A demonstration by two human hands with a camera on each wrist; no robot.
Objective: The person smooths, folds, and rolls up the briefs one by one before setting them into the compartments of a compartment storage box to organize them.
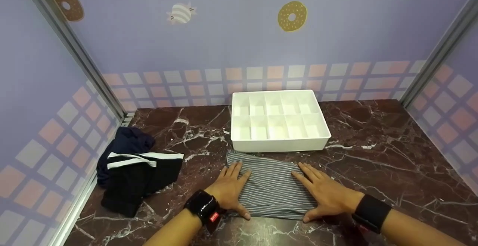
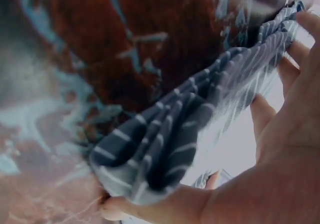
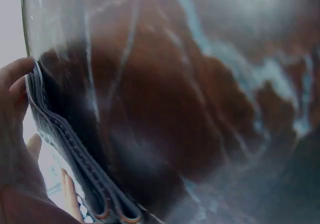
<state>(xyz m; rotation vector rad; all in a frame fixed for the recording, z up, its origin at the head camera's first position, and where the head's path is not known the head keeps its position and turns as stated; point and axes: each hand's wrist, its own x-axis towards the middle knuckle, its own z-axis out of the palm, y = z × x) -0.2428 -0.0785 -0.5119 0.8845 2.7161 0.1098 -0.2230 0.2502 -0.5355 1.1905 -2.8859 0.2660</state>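
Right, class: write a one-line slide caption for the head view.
Both hands, left hand and right hand, press flat on a grey striped folded cloth before a white plastic divided tray.

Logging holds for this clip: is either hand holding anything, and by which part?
Both hold the striped cloth: left hand on its left edge, right hand on its right edge, fingers flat on top and thumbs at the near corners.

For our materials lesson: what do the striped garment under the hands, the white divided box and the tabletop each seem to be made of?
Striped garment: soft knit fabric, matte; it folds in limp layers and shows stitched edges in the wrist views. White divided box: probably moulded plastic, smooth with a slight sheen and thin even partitions. Tabletop: dark reddish-brown marble or a marble-look laminate, polished; white veining shows, but which one cannot be told.
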